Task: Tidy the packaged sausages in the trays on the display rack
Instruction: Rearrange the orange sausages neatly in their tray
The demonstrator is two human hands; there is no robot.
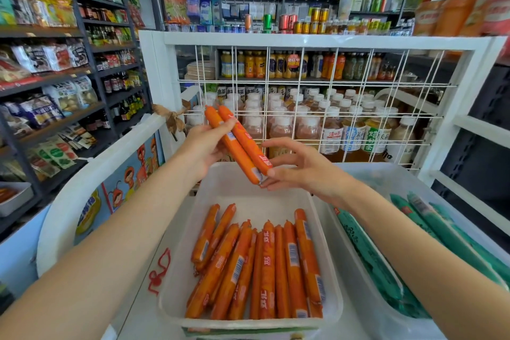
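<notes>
Left hand (205,143) grips 2 sausages (238,143), right hand (298,167) loose at their ends — imo square em up b4 laying parallel w/ the row in tray (248,190).

The far half of the tray (317,218) is lying bare, leaving room to reach in. Orange sausages (265,270) are filling its near half. The wire grid (303,96) is closing off the back, and a green-sausage tray (386,174) is crowding the right.
</notes>
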